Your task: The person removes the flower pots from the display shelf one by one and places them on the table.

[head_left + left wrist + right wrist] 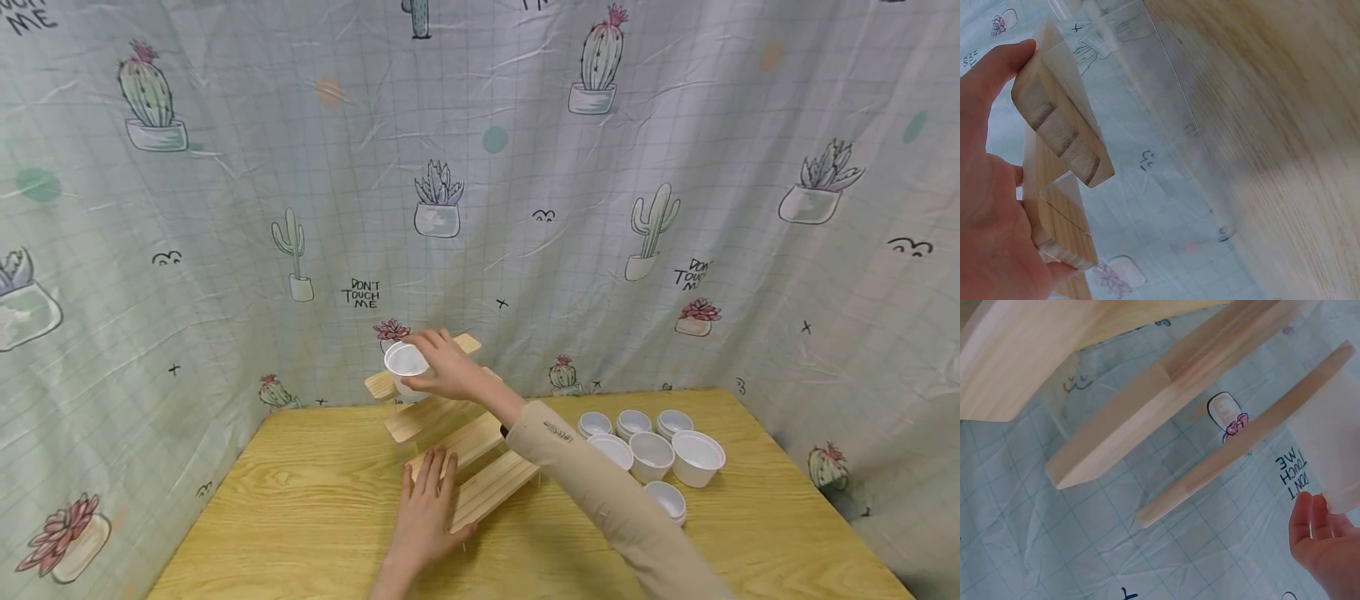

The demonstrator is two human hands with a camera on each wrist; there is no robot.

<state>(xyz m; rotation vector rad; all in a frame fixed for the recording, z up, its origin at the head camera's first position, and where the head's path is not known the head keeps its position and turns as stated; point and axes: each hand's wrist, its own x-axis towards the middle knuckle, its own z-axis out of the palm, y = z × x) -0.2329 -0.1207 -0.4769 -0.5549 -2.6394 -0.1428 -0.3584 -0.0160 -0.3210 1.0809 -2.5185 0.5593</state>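
A stepped rack (491, 487) of pale wooden boards on clear side supports stands on the table. High at its left end, my right hand (448, 368) holds a white plastic cup (403, 360) by the rim and side, at the top board (381, 384). In the right wrist view, fingertips pinch the cup's (1335, 440) edge beside that board. My left hand (425, 517) grips the rack's near left end. The left wrist view has its thumb on the front board (1060, 119) and its fingers around the board behind (1060, 219).
Several white cups stand on the table to the right of the rack, among them a larger cup (697, 458) and a small cup (666, 500) in front. A curtain (495, 250) with a cactus print hangs behind the wooden table (300, 483).
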